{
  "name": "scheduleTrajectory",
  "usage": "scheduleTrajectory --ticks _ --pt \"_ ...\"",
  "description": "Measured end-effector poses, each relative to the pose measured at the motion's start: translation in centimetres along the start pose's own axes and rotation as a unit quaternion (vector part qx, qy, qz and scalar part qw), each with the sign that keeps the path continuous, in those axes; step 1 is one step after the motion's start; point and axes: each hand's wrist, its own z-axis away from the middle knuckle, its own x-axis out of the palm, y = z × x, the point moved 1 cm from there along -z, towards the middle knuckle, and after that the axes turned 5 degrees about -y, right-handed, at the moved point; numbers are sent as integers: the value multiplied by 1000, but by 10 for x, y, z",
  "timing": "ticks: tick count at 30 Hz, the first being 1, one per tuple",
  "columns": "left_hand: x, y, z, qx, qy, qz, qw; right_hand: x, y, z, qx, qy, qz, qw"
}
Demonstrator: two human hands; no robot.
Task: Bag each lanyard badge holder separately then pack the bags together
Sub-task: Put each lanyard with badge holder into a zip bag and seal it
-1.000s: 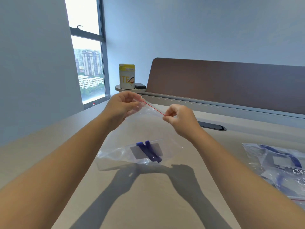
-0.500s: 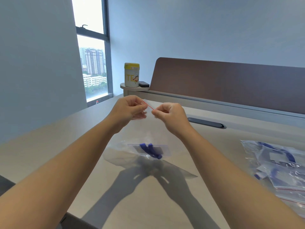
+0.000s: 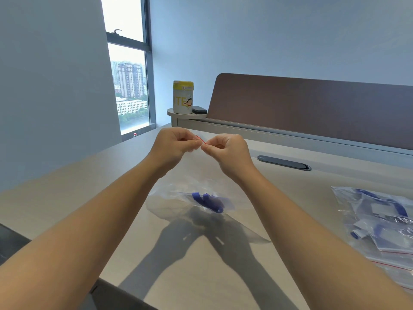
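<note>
Standing at the far left behind the desk (image 3: 67, 198), a window (image 3: 129, 86) shows city buildings, and a white canister with a yellow lid (image 3: 183, 97) rests on a small shelf beside a dark flat object (image 3: 199, 110). Nearer, the left hand (image 3: 176, 145) pinches the red seal strip (image 3: 200, 139) of a clear zip bag (image 3: 190, 186), and the right hand (image 3: 225, 151) pinches the same strip just beside it, the fingertips of both hands almost touching. The bag hangs down to the desk, with a blue lanyard badge holder (image 3: 209, 201) inside at its bottom. At the right edge lies a pile of filled bags (image 3: 380, 222).
</note>
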Motion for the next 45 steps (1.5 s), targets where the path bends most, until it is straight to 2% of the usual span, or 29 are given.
scheduleTrajectory --ticks 5,8,12,20,28,30,33,35,37,39,42,44,45 --pt "-4 -4 -1 -4 -29 -4 1000 6 2 -3 -17 -3 37 999" --pt "-2 -8 -2 9 -34 -56 998 11 4 -4 -20 -7 66 998" --pt "-2 -17 -4 13 12 -48 999 13 7 -7 -14 -24 103 994" --pt "-12 -32 -7 -65 114 57 990 -9 39 2 40 -77 176 980" --pt "-15 -38 3 -97 147 63 982 -31 67 31 65 -93 151 982" --pt "-16 -40 11 -116 117 72 984 -33 70 40 72 -98 149 981" --pt "-27 -46 26 -181 -11 79 980 -31 77 53 87 -100 151 980" --pt "-36 -51 39 -241 -110 90 960 -32 83 61 101 -105 153 977" --pt "-42 -59 53 -306 -164 94 933 -31 85 68 120 -142 142 972" --pt "-44 -69 64 -362 -167 63 915 -28 85 74 154 -200 142 957" --pt "-34 -85 75 -422 -123 19 898 -25 87 81 223 -286 185 914" --pt "-20 -89 77 -435 -92 45 895 -24 91 85 266 -311 138 902" --pt "-13 -91 77 -435 -81 55 895 -23 94 84 288 -296 91 906"
